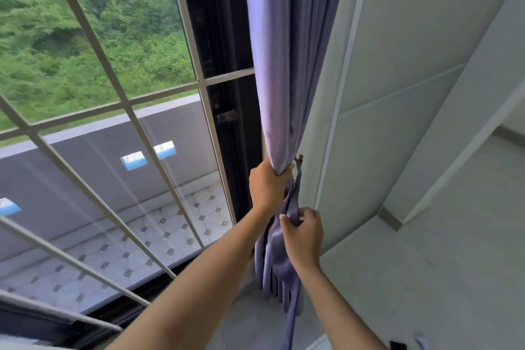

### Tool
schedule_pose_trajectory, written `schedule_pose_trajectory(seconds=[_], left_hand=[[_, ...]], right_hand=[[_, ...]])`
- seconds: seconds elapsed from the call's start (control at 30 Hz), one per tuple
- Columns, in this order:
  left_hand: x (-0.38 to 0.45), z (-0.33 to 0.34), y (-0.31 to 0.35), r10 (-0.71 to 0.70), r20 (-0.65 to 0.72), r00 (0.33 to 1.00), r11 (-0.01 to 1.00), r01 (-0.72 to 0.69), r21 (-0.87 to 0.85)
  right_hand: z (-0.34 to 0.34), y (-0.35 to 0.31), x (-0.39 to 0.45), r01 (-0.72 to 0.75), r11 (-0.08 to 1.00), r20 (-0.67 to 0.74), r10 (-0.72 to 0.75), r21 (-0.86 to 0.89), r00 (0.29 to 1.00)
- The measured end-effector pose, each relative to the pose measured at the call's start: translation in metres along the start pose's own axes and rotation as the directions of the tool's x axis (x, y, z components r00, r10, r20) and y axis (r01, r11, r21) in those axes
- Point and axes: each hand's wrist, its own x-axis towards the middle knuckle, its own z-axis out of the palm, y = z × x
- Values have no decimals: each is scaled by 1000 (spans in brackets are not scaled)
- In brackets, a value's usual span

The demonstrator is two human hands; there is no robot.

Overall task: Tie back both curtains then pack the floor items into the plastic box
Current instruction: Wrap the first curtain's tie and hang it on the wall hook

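with the left hand (267, 183) gripping the gathered purple curtain (277, 71), the right hand (302, 231) pinching the tie-back strap (295, 207) should loop it onto the wall hook (299, 159).

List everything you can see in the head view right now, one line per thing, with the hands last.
curtain: one, purple, gathered into a bundle at the right edge of the window, against the wall
tie-back strip: one, purple, hanging from the hook down along the curtain's right side
hook: one, brass-coloured, on the wall just right of the gathered curtain
window: one, pale grid bars over glass, filling the left half of the view
wall: one, pale grey-green panels, right of the curtain
dark object: one, black, on the floor at the bottom edge, cut off, cannot identify
left hand: one, grips the gathered curtain below the hook
right hand: one, pinches the tie-back strip lower down
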Motion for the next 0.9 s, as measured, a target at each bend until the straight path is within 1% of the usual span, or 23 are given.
schedule_pose_trajectory(seconds=[0.1,0.2,0.23,0.3,0.37,0.47,0.6,0.7,0.83,0.87,0.9], left_hand=[[4,-6,-1,-33,20,999,999,33,14],[7,-11,3,-86,75,993,996,87,-16],[8,-13,4,-100,95,990,994,103,-26],[12,-17,5,-120,122,985,992,124,-30],[17,-22,5,-130,130,983,991,132,-14],[23,-28,0,-137,129,982,991,136,14],[22,-28,-1,-145,143,979,989,145,10],[17,-24,1,-148,146,978,988,153,-20],[7,-19,2,-127,141,982,990,134,-36],[7,-18,2,-129,136,982,990,135,-38],[7,-18,1,-134,130,982,989,141,-41]], right_hand=[[3,-8,1,111,987,-57,-105,115,993],[9,-13,4,162,965,-17,-162,207,987],[11,-15,4,158,954,16,-167,256,986],[18,-15,5,116,938,42,-137,326,990],[21,-17,9,75,936,46,-96,343,994],[24,-20,16,71,947,47,-90,314,995],[33,-23,22,124,945,-50,-115,302,992],[44,-22,28,80,947,-71,-60,311,996],[49,-14,33,-10,997,-120,19,74,993],[50,-14,34,-14,999,-148,21,43,989],[52,-13,36,17,999,-189,-11,33,982]])
